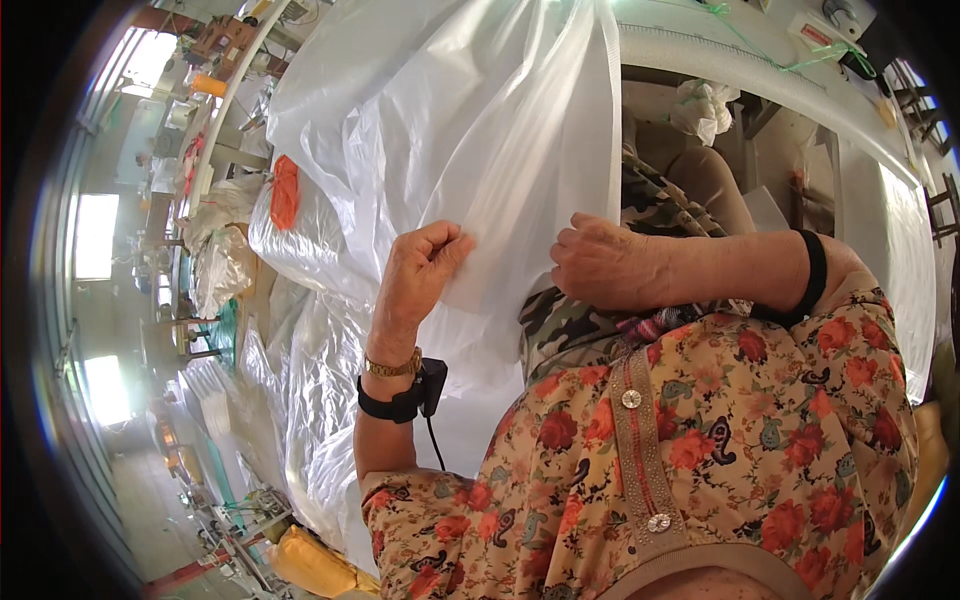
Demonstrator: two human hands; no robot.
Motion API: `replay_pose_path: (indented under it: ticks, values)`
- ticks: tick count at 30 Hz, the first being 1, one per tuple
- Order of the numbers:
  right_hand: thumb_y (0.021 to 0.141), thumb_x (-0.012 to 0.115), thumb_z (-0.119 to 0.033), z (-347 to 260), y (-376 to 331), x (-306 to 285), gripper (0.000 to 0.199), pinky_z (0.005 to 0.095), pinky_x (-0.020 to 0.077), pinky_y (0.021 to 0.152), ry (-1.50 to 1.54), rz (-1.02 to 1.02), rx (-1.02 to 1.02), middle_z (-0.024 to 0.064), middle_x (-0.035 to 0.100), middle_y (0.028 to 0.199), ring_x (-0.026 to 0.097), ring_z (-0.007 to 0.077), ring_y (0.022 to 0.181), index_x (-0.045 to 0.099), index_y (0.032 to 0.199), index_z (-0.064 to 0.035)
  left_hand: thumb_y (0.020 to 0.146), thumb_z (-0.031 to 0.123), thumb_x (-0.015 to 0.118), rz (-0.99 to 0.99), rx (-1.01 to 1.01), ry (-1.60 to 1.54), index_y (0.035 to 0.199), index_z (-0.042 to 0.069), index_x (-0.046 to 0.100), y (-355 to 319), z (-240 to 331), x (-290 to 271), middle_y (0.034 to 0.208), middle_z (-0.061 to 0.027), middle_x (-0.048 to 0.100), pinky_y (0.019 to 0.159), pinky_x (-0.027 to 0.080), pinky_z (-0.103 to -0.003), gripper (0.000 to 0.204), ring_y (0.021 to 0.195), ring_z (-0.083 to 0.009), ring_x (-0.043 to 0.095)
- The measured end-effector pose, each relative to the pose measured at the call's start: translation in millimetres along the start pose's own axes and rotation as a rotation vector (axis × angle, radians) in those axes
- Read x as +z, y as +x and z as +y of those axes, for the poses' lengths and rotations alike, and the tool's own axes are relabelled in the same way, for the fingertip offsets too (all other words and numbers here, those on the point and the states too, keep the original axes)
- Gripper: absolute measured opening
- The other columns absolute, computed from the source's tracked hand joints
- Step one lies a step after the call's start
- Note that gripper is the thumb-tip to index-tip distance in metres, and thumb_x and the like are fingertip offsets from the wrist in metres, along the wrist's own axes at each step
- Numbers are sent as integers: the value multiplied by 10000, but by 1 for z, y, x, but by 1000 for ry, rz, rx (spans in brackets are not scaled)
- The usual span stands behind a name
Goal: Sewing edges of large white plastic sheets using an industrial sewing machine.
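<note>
A large sheet of thin white translucent plastic film (520,150) hangs over the table edge and falls in long folds toward my lap. My left hand (425,265) is closed with thumb and fingers pinched on the film, left of the folds. Curled into a loose fist, my right hand (600,262) grips the film near its straight right edge. Between the two hands the film is drawn fairly flat. Its lower part lies across my camouflage-patterned trousers (560,330).
The white work table (690,50) with a measuring scale curves across the top right, with green string (815,60) on it. More crumpled film (310,400) is heaped on my left, with an orange bundle (285,192) on top. A white plastic bag (704,110) hangs below the table.
</note>
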State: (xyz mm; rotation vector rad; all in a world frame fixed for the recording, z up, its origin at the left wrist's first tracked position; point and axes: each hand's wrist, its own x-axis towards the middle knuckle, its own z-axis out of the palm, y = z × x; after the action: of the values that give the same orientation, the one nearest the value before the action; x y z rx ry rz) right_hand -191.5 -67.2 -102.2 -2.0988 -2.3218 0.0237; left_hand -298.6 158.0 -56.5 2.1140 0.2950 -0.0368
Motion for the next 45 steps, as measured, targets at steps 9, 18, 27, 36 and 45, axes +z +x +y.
replay_pose_path:
  ticks: [9,18,27,36,45]
  values:
    - [819,593,-154,26,-28,-6,142,291,472,737,-75,143,-182,8,607,750,609,154,783,644,701,-95,919,160,637,22,-7,-19,756,-14,558,1,-3,0,615,77,378,501,263,-224,251,587,-31,311]
    - [814,586,-160,28,-12,20,111,279,449,750,-154,190,-114,-14,585,781,574,136,865,646,733,-113,918,167,640,20,-10,-10,760,-9,566,2,-3,1,617,79,385,504,271,-223,248,582,-33,323]
    - [817,579,-155,44,7,43,85,289,447,758,-130,306,-66,-6,565,768,574,141,874,589,742,-117,918,173,648,29,-20,-69,768,-5,583,3,-6,2,626,84,407,512,292,-211,242,586,-25,343]
    - [809,580,-144,41,-12,36,84,298,455,727,-83,245,2,9,557,758,590,153,790,584,730,-118,920,180,649,16,-10,-84,760,24,590,4,-9,2,639,94,449,534,306,-188,231,587,-6,372]
    - [809,557,-126,44,-13,47,66,312,456,739,51,66,-44,54,551,790,588,210,773,576,785,-67,920,190,646,16,-21,-59,764,4,586,3,-13,4,628,80,423,525,293,-211,250,586,-27,350]
